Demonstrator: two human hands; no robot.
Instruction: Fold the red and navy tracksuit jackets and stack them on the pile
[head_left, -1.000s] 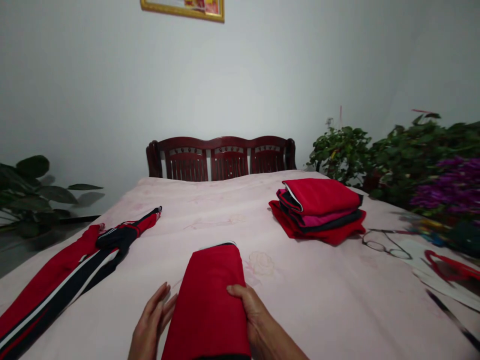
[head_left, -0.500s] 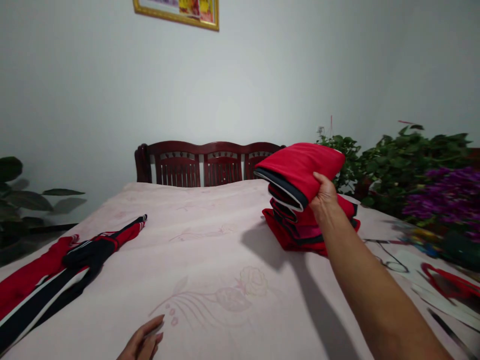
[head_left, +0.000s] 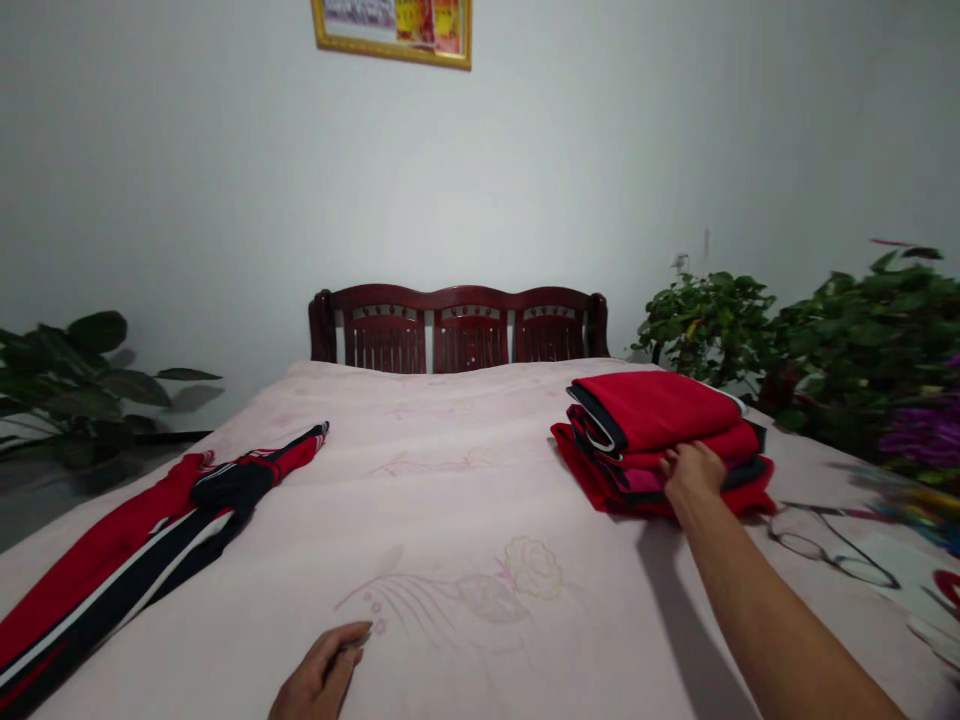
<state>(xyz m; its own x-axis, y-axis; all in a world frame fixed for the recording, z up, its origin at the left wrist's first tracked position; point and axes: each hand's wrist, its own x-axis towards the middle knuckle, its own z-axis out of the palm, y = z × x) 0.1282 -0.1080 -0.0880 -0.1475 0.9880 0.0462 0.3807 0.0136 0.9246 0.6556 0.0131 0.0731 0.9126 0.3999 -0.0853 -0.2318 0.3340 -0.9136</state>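
Observation:
On the right of the bed lies a stack of folded red and navy clothes (head_left: 675,455). Its top piece is a folded red garment (head_left: 656,408) with a navy and white edge. My right hand (head_left: 694,472) is at the near side of the stack, below the top garment, its bent fingers closed on the folded red layers there. My left hand (head_left: 321,672) hovers low over or rests on the bedsheet at the near edge; its fingers are loosely stretched, with nothing in them. To the left, a red and navy garment with white stripes (head_left: 180,530) lies spread out lengthwise.
A pale pink bedsheet (head_left: 435,500) with flower patterns covers the surface. Glasses (head_left: 832,555) lie right of the stack, near a blurred red item (head_left: 946,585). Leafy plants (head_left: 705,325) stand at right, another plant (head_left: 90,375) at left. A dark wooden bench back (head_left: 469,325) stands behind.
My right hand has lowered the folded red garment onto the stack and moved down to the stack's near side. The view has turned slightly left. My left hand keeps its place over the sheet.

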